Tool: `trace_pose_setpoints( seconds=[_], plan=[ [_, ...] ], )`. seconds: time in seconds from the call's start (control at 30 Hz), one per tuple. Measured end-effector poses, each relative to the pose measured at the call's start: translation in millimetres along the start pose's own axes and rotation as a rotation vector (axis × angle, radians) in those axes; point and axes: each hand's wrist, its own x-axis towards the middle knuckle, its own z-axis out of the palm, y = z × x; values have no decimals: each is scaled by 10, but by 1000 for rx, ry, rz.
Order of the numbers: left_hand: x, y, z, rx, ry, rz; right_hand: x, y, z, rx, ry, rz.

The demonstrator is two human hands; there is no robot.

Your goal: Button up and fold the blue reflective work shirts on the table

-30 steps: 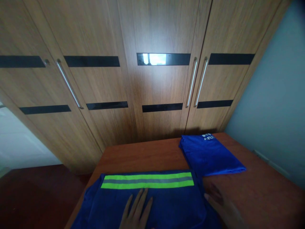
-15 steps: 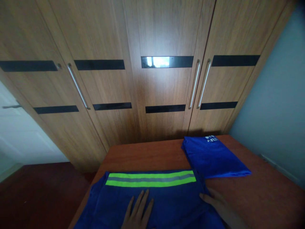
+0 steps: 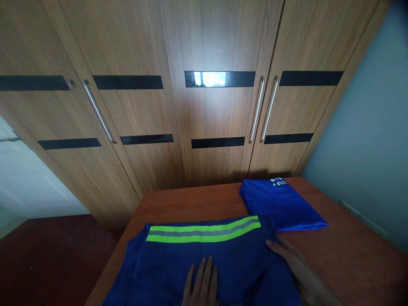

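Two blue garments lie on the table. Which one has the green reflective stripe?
The near garment, spread flat under both hands, left hand and right hand. A green and grey band crosses its far edge. The folded garment behind it shows only white lettering.

We see a big blue shirt (image 3: 204, 259) lying flat on the near part of the brown table. It has a bright green and gray stripe (image 3: 204, 228) running left to right along its far edge. The stripe tips up a little on the right. The cloth is a bit bunched at its left and right sides.
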Motion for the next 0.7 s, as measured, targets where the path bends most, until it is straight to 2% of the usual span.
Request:
trace_pose_setpoints(
  seconds=[0.1, 0.17, 0.27, 0.37, 0.47, 0.57, 0.7],
  plan=[
    [-1, 10, 35, -22, -28, -7, 5, 9, -16, -7, 14, -8],
    [53, -79, -14, -40, -21, 14, -11, -20, -18, -4, 14, -27],
    [165, -232, -126, -70, 10, 137, -64, -113, -5, 31, 18, -57],
    [265, -242, -179, -92, -29, 161, -132, -234, 42, 51, 39, -101],
    [334, -70, -130, -117, -70, 100, -207, -347, 134, 38, 73, -153],
    [404, 175, -57, -147, -91, 100, -269, -432, 281, 29, 83, -192],
    [539, 435, -31, -211, -107, 95, -234, -442, 640, -60, 66, -297]
  ],
)
